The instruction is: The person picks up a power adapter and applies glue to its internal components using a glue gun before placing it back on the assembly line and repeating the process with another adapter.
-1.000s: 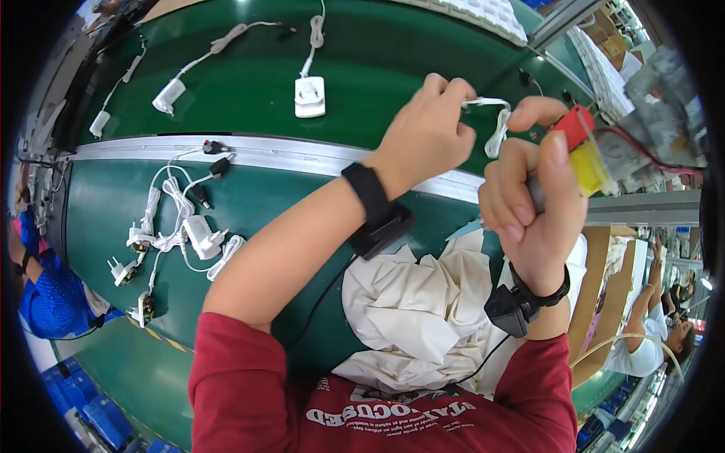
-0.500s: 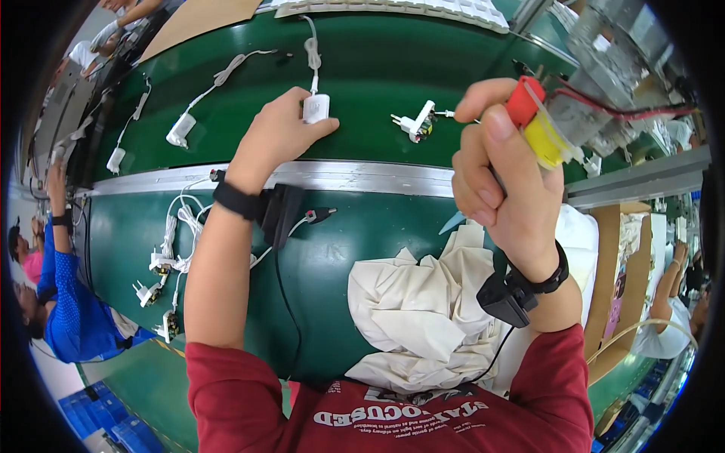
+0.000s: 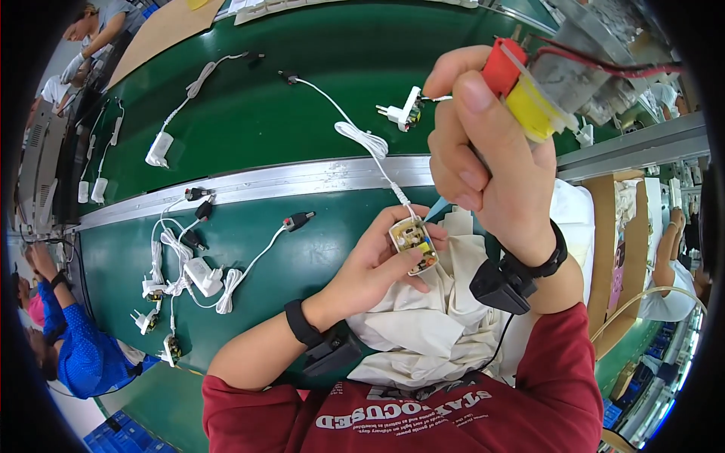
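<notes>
My left hand, fingers wrapped round it, holds a white power adapter whose open side bares a circuit board. Its white cord runs off to the far left over the metal rail. Raised at the right, my right hand is closed around a hand tool with red and yellow parts; the gripped portion is hidden. A pale blue tapered tip shows below that hand, at the far edge of the adapter. Beneath the adapter lies a crumpled cream cloth.
A metal rail divides the green bench. White adapters and cords are heaped at left; others lie beyond the rail, one uncased. Grey machinery with red and black wires hangs far right. A cardboard box stands right; people work at both sides.
My left hand has come from beyond the rail to the cloth, now holding an open adapter. Another white adapter now lies on the left heap. My right hand shifted slightly left with the tool.
</notes>
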Demonstrator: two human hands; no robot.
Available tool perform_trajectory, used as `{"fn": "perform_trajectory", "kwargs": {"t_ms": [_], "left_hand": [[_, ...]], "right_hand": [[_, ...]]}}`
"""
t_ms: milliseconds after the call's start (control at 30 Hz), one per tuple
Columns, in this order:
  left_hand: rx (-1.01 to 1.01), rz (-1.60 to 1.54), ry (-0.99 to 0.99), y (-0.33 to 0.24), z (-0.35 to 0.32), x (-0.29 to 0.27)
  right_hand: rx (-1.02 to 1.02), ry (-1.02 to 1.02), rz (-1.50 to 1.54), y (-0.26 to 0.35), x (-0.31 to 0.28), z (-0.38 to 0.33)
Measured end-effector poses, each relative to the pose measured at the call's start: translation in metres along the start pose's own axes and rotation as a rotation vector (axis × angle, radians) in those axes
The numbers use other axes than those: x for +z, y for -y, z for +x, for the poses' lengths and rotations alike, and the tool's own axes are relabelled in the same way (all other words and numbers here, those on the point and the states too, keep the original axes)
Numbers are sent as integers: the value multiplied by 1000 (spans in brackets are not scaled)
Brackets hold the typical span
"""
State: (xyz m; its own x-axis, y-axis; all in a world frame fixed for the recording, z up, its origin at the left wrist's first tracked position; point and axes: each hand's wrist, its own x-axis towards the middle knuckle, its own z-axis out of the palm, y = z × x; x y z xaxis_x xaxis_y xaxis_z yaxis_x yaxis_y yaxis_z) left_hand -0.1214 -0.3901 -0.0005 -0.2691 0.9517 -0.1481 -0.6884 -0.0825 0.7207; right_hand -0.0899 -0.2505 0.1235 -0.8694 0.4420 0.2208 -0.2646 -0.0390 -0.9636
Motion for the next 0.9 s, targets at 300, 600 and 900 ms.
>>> {"fn": "perform_trajectory", "kwargs": {"t_ms": [300, 600, 900], "left_hand": [[-2, 49, 127, -4, -4, -8], [20, 42, 175, -8, -8, -12], [40, 21, 128, -10, -11, -14]], "right_hand": [[-2, 40, 7, -4, 8, -3], [-77, 105, -3, -12, 9, -3], [60, 15, -115, 18, 36, -14]]}}
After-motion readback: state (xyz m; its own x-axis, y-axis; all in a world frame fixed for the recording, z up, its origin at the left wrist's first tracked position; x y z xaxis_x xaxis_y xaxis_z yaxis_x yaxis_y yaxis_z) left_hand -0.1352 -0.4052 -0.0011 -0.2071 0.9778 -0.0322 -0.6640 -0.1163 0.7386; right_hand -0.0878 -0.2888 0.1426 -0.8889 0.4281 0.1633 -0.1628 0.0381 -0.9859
